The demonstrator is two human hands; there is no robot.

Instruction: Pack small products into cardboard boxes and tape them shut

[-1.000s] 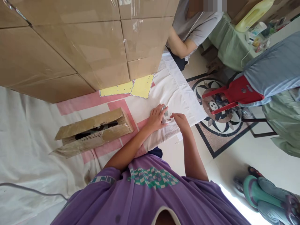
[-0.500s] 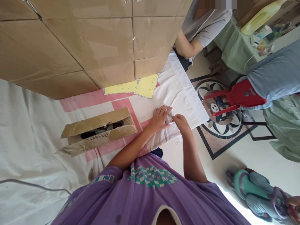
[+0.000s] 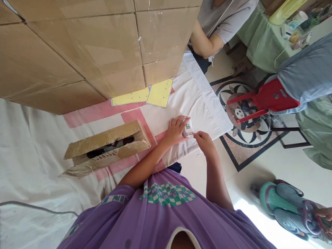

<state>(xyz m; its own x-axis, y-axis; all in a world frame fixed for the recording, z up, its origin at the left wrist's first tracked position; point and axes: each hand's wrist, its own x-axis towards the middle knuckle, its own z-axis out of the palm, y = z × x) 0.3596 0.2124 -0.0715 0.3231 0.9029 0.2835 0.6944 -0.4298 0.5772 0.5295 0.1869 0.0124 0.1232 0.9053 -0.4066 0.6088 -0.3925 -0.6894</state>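
Near the right end of the cloth-covered table, a small white and grey object [image 3: 188, 128] lies between my hands. My left hand [image 3: 176, 130] is wrapped over its left side, with the fingers bent around it. My right hand [image 3: 203, 141] is closed just right of the object's lower corner, its thumb and forefinger pinched together; whatever is between them is too small to make out. Left of my left arm lies an open, worn cardboard box [image 3: 103, 138] with dark items inside.
Large taped cartons [image 3: 103, 52] stand at the table's far side, beside yellow dotted pieces [image 3: 160, 93]. A person [image 3: 207, 41] is at the far right corner. A red stool [image 3: 275, 97], another person's legs and a green ride-on toy [image 3: 282, 204] are to the right.
My right hand has moved slightly right and down from the white and grey object, showing more of its surface. The view has shifted a little.
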